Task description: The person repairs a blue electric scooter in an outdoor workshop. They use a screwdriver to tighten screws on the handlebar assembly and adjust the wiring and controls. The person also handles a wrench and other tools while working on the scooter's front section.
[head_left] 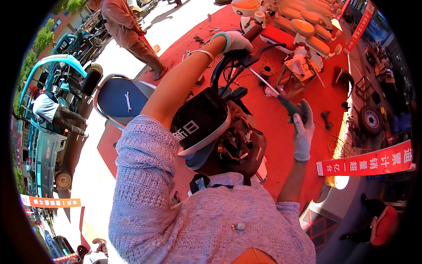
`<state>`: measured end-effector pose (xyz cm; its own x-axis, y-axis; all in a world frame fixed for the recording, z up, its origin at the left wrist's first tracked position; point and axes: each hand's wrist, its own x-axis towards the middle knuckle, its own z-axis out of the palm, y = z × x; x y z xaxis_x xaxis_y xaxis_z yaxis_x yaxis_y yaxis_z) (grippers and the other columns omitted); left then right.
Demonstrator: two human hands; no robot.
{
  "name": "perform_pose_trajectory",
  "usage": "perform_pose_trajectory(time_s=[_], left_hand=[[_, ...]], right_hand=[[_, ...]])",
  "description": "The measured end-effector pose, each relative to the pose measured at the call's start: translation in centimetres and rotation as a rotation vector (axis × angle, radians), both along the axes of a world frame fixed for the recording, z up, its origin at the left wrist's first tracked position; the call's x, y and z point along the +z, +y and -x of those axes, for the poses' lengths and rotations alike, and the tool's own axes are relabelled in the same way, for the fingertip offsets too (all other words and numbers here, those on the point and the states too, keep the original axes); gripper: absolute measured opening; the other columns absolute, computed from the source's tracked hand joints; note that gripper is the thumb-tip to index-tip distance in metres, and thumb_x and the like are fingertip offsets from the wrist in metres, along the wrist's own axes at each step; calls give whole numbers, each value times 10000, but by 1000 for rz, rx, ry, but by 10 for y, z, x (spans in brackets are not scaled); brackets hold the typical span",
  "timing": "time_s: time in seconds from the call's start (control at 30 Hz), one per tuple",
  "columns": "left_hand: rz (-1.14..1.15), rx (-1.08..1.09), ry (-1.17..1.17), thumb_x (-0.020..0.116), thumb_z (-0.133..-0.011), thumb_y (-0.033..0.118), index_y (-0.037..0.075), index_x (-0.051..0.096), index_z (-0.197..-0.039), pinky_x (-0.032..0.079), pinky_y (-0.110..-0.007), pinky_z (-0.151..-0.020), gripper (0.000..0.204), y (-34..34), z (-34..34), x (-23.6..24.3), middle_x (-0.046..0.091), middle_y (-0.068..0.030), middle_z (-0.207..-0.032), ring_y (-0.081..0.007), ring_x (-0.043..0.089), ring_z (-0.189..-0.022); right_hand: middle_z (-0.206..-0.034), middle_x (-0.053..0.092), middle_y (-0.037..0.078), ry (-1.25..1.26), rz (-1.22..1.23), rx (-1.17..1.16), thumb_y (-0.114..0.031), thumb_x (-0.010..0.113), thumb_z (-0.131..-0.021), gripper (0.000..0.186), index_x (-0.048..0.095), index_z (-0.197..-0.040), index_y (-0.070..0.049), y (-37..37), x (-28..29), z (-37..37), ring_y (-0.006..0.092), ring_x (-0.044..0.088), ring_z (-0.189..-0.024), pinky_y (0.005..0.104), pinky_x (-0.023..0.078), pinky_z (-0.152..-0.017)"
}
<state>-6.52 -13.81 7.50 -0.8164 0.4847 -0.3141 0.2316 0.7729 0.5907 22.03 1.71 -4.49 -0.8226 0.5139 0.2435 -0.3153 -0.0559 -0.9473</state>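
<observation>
My left hand (pixel 236 41), in a white work glove, grips the brown handlebar grip (pixel 253 31) of a scooter whose front panel (pixel 200 121) is black and opened up, with loose wiring (pixel 235 147) showing. My right hand (pixel 303 127), also gloved, is closed round the dark handle of a long screwdriver (pixel 281 97) whose shaft points up-left toward the handlebar stem. Both arms reach out from a lilac knitted sleeve.
A red mat (pixel 281 132) covers the ground. A blue seat panel (pixel 121 99) with a spanner (pixel 128 101) on it lies at left. Orange scooters (pixel 307 26) stand at top right, a small wheel (pixel 370 119) at right. One person (pixel 127 31) stands at top left, another (pixel 55 112) crouches by a cart.
</observation>
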Motion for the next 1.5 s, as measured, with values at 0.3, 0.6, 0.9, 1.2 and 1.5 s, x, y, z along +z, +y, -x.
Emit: perform_pose_trajectory(time_s=[0.3, 0.6, 0.9, 1.2, 1.5], left_hand=[[4, 11, 3, 725, -699, 291, 18, 674, -824, 483, -258, -529, 304, 3, 1, -1, 643, -49, -738, -130, 577, -569], [39, 0, -6, 735, -652, 338, -15, 665, -845, 506, -323, -540, 409, -2, -1, 2, 649, -78, -773, -161, 621, -612], [157, -154, -45, 671, -713, 337, 17, 666, -881, 517, -354, -587, 361, 3, -2, 7, 668, -85, -815, -198, 643, -651], [103, -176, -32, 676, -694, 345, 24, 671, -903, 521, -358, -623, 384, 1, 5, 2, 673, -96, -859, -208, 650, -687], [42, -125, -63, 674, -710, 349, 9, 657, -960, 537, -356, -623, 423, -7, -9, 9, 667, -89, -879, -206, 653, -710]], right_hand=[[-923, 597, 110, -119, 149, 4, -261, 474, -957, 443, 440, -1294, 24, 1, 2, -4, 160, 616, -666, 265, 479, -544], [-847, 614, 87, -207, 119, -16, -270, 441, -969, 415, 471, -1277, 7, -6, 9, -6, 111, 577, -579, 209, 423, -457], [-735, 557, 43, -203, 110, -80, -328, 484, -951, 438, 488, -1263, -20, -9, 8, -5, 69, 470, -492, 199, 336, -425], [-716, 535, 35, -262, -25, -64, -360, 427, -961, 476, 452, -1310, -37, -9, 17, -4, 90, 462, -596, 230, 363, -541], [-754, 517, 4, -166, -33, -87, -315, 444, -965, 405, 506, -1272, -59, -11, 11, -5, 63, 433, -584, 206, 359, -536]])
